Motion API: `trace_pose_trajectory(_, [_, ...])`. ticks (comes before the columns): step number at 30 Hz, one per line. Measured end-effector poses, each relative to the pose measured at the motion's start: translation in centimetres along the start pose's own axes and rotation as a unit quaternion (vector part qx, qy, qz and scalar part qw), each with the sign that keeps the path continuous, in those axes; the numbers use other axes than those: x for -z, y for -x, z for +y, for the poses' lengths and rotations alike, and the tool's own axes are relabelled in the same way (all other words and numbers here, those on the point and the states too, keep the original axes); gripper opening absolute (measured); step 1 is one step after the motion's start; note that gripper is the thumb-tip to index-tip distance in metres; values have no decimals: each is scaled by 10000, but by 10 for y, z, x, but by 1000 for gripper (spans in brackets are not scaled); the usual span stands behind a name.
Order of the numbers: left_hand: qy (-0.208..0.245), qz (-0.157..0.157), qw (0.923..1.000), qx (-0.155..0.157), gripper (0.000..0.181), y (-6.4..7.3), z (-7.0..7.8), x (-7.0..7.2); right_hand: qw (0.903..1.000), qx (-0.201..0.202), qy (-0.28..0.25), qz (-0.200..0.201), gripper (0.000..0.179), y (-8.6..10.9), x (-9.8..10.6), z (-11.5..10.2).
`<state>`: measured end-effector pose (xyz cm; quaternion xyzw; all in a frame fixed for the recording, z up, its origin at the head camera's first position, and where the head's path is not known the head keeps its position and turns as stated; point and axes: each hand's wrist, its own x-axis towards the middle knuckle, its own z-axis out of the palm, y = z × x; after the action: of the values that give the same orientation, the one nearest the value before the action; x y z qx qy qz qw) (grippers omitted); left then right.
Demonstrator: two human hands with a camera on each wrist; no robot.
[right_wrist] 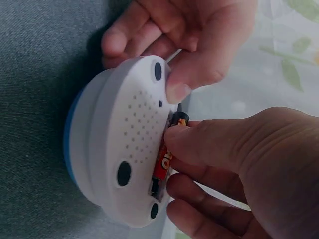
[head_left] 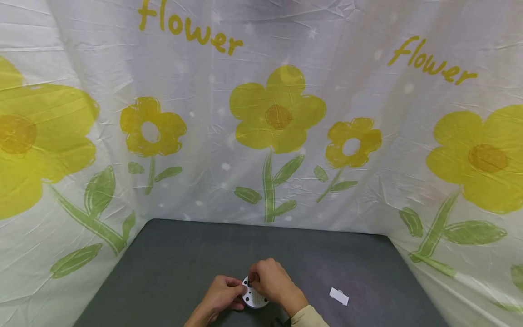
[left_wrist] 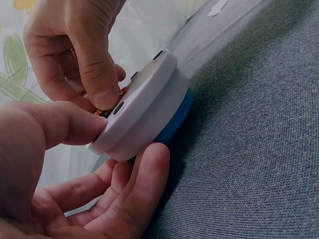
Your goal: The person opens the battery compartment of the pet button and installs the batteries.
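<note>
the round device (right_wrist: 112, 144) is white with a blue base (left_wrist: 175, 119), its face dotted with grey holes (right_wrist: 141, 127) and black feet (right_wrist: 123, 174). the battery (right_wrist: 162, 162) is red and black with yellowish lettering. the flat piece (head_left: 339, 296) is white, the tabletop (head_left: 184, 254) dark grey. the curtain (head_left: 208, 91) is whitish, printed with yellow flowers (head_left: 278, 109) (centres orange or white), green leaves (head_left: 288, 169) and yellow script (head_left: 195, 36).

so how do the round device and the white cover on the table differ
The round device is larger and disc-like; the white cover is small and rectangular. The device is held in the left hand; the cover lies untouched on the table. Both are mainly white.
</note>
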<state>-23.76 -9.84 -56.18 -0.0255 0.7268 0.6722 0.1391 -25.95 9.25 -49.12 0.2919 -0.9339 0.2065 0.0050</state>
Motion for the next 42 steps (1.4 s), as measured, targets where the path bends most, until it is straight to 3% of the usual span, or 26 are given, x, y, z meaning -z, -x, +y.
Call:
trace_pose_trajectory(16, [61,28,9999,-160,32,0,-2,-2,9998,-92,-198,-4,16,5,0,1])
trace_pose_trajectory(24, [45,60,10000,-56,33,-1,-1,-1,9993,200,-307,80,16,7,3,8])
trace_pose_trajectory(30, [71,68,9999,-77,32,-1,-2,-2,9992,228,-172,290,7,10,14,20])
trace_pose_trajectory(35, [61,86,9999,-82,32,-1,-1,-3,9992,-122,-149,345,4,14,23,24])
trace_pose_trajectory(42, [81,43,9999,-89,31,1,0,-1,9937,-1078,-314,-16,22,15,22,21])
